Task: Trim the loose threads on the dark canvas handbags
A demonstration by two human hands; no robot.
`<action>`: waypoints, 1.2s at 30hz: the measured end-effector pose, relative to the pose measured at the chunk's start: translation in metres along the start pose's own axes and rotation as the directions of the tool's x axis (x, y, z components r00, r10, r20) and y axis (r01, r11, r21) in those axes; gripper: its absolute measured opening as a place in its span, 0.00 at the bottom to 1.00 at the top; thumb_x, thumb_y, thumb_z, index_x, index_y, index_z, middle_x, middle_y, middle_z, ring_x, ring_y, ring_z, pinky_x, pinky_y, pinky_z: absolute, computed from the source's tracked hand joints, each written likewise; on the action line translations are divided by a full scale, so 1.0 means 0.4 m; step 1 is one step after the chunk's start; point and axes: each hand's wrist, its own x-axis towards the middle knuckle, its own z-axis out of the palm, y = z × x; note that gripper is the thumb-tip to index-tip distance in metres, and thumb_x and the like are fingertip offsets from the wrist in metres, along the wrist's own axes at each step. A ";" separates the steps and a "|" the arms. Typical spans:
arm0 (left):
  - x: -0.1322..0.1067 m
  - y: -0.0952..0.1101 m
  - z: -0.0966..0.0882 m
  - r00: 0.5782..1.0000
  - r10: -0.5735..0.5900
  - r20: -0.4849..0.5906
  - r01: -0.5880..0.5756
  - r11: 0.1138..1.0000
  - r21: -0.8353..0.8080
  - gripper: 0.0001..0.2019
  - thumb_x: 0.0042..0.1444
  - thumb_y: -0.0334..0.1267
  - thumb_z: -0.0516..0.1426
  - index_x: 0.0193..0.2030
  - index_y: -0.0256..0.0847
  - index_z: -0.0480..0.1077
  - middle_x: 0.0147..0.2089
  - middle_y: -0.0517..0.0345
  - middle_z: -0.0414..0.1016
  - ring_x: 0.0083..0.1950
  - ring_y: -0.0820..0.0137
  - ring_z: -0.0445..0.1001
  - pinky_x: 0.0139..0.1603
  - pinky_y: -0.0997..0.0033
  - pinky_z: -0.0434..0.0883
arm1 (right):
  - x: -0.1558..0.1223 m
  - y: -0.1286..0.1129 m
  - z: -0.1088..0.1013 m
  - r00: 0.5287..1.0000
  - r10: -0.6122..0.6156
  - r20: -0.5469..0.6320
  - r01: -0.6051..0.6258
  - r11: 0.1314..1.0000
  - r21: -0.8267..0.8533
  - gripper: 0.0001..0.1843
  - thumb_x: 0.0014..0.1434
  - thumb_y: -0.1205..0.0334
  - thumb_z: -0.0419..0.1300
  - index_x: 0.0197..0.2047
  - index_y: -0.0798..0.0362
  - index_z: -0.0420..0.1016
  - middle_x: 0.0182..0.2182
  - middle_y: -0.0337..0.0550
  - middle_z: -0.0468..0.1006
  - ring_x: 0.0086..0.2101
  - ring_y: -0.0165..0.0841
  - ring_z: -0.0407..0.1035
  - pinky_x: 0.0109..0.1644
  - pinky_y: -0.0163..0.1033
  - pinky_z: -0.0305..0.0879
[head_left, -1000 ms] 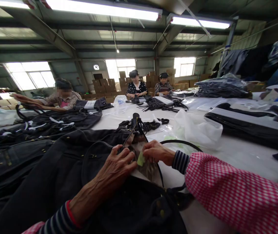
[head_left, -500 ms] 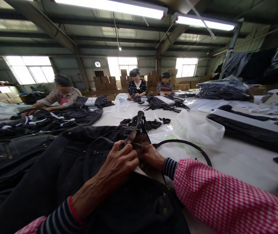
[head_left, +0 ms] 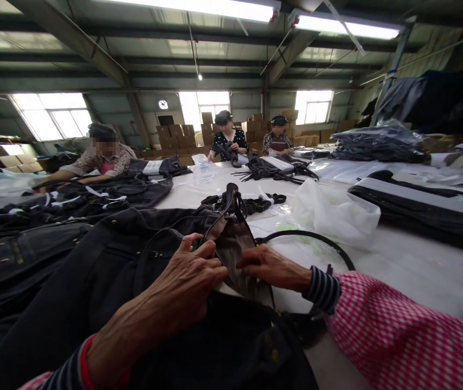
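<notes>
A black handbag (head_left: 248, 336) with a brown lining (head_left: 231, 249) lies in front of me, its zipped mouth spread apart. My left hand (head_left: 191, 271) pinches the near left edge of that mouth, fingers closed over the zipper. At the right side of the mouth is my right hand (head_left: 272, 265), its fingers loosely bent and somewhat apart over the lining, with nothing seen in them. A thin black handle (head_left: 316, 234) arches out to the right behind my right hand. The fingertips low in the mouth are partly in shadow.
More black bags (head_left: 32, 254) cover the left side of the white table (head_left: 410, 271). Black straps (head_left: 251, 205) and a crumpled clear plastic bag (head_left: 329, 211) lie beyond the handbag. Flat black bags (head_left: 426, 211) rest at right. Several people sit across the table.
My right hand has drawn back to the right and partly out of the bag's mouth, so more lining shows. My left hand keeps its hold. Across the table, a person has lifted a black item.
</notes>
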 end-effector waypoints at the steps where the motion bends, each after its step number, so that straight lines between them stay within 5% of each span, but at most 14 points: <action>1: 0.003 0.006 0.004 1.000 0.004 0.004 -0.005 1.000 0.021 0.15 0.39 0.23 0.54 0.33 0.44 0.68 0.34 0.61 0.73 0.49 0.62 0.68 0.66 0.45 0.47 | -0.024 -0.009 -0.001 0.994 -0.091 0.068 0.097 0.990 -0.101 0.10 0.54 0.73 0.55 0.35 0.55 0.77 0.32 0.40 0.78 0.34 0.32 0.73 0.40 0.35 0.66; 4: 0.017 0.023 0.029 0.999 0.032 0.002 -0.032 0.994 0.108 0.21 0.39 0.24 0.57 0.43 0.45 0.71 0.38 0.58 0.74 0.52 0.57 0.66 0.66 0.37 0.46 | -0.088 -0.031 0.000 0.947 -0.233 0.220 0.287 0.922 -0.258 0.11 0.53 0.76 0.52 0.29 0.54 0.73 0.36 0.41 0.76 0.39 0.33 0.69 0.48 0.38 0.63; 7: 0.031 0.035 0.059 0.998 0.052 0.019 -0.055 0.979 0.198 0.16 0.43 0.26 0.59 0.39 0.44 0.72 0.40 0.54 0.74 0.52 0.54 0.65 0.65 0.33 0.46 | -0.126 -0.029 -0.006 0.938 -0.269 0.218 0.312 0.931 -0.192 0.12 0.55 0.76 0.52 0.31 0.54 0.74 0.36 0.42 0.76 0.39 0.33 0.69 0.48 0.38 0.63; 13: 0.030 0.033 0.078 0.996 0.092 0.002 -0.091 0.975 0.202 0.09 0.46 0.30 0.61 0.36 0.41 0.73 0.48 0.51 0.76 0.60 0.52 0.62 0.68 0.35 0.45 | -0.117 0.032 -0.052 0.983 -0.064 -0.171 0.050 0.995 -0.089 0.12 0.56 0.71 0.58 0.39 0.54 0.82 0.33 0.41 0.79 0.32 0.32 0.71 0.37 0.35 0.64; 17: 0.026 0.045 0.056 0.995 0.019 0.102 -0.029 0.994 0.104 0.07 0.43 0.29 0.59 0.32 0.40 0.71 0.35 0.55 0.75 0.55 0.56 0.65 0.70 0.37 0.42 | -0.074 0.029 -0.069 0.964 -0.086 -0.252 0.031 0.976 -0.215 0.12 0.55 0.73 0.57 0.36 0.55 0.82 0.30 0.40 0.79 0.31 0.31 0.69 0.37 0.35 0.62; 20: 0.024 0.055 0.040 0.990 0.012 0.137 -0.016 0.999 0.031 0.08 0.43 0.29 0.59 0.33 0.42 0.72 0.36 0.57 0.75 0.54 0.57 0.66 0.70 0.37 0.40 | -0.047 0.008 -0.044 0.973 -0.168 -0.159 0.118 0.951 -0.285 0.10 0.56 0.73 0.58 0.37 0.55 0.81 0.34 0.41 0.79 0.33 0.31 0.70 0.39 0.35 0.61; 25: 0.016 0.054 0.028 0.983 0.007 0.181 0.000 0.999 -0.036 0.10 0.46 0.27 0.57 0.34 0.45 0.74 0.37 0.59 0.75 0.56 0.57 0.64 0.71 0.37 0.36 | -0.038 0.003 0.019 0.981 -0.115 0.157 0.177 0.865 -0.470 0.09 0.54 0.62 0.65 0.40 0.53 0.76 0.34 0.41 0.78 0.32 0.33 0.69 0.32 0.35 0.53; 31: 0.013 0.051 0.018 0.989 0.018 0.150 -0.005 0.996 -0.087 0.09 0.50 0.31 0.60 0.37 0.47 0.78 0.47 0.58 0.78 0.63 0.56 0.62 0.73 0.41 0.31 | -0.032 0.029 0.049 0.970 -0.172 0.173 0.232 0.864 -0.446 0.03 0.56 0.63 0.63 0.32 0.52 0.73 0.31 0.36 0.75 0.30 0.29 0.65 0.32 0.34 0.49; 34: 0.016 0.051 0.012 0.986 0.019 0.164 0.005 0.989 -0.145 0.06 0.57 0.43 0.63 0.39 0.47 0.79 0.40 0.59 0.79 0.60 0.58 0.65 0.74 0.42 0.31 | -0.028 0.025 0.053 0.961 -0.204 0.189 0.267 0.867 -0.422 0.04 0.55 0.65 0.63 0.29 0.53 0.73 0.28 0.35 0.72 0.28 0.27 0.61 0.31 0.34 0.48; 36: 0.020 0.050 0.008 0.985 0.010 0.173 0.021 0.983 -0.180 0.14 0.60 0.55 0.62 0.38 0.47 0.79 0.35 0.60 0.79 0.57 0.60 0.67 0.74 0.43 0.31 | -0.027 0.015 0.049 0.961 -0.191 0.202 0.262 0.866 -0.426 0.03 0.54 0.67 0.63 0.29 0.53 0.73 0.25 0.34 0.69 0.26 0.27 0.59 0.31 0.34 0.47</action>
